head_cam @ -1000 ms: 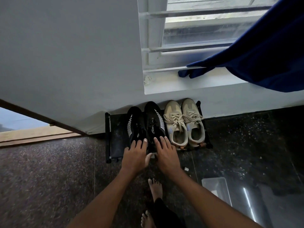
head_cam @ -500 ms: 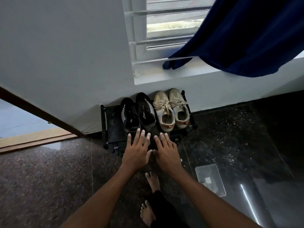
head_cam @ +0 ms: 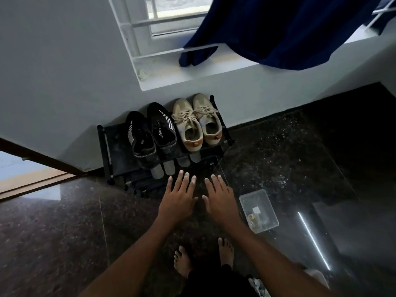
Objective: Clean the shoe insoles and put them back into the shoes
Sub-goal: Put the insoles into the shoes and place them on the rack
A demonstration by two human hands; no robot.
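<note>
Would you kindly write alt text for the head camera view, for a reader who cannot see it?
The left hand and right hand, both open and empty, are held out toward a low black shoe rack holding black shoes and beige lace-up sneakers beneath a window. A clear plastic box sits on the dark floor beside the right hand.

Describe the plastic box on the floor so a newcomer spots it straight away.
Under the window a black shoe rack stands against the wall. In front of its right end, on the dark floor, lies a small clear plastic box, just right of the right hand. Nothing else down there is see-through.
</note>
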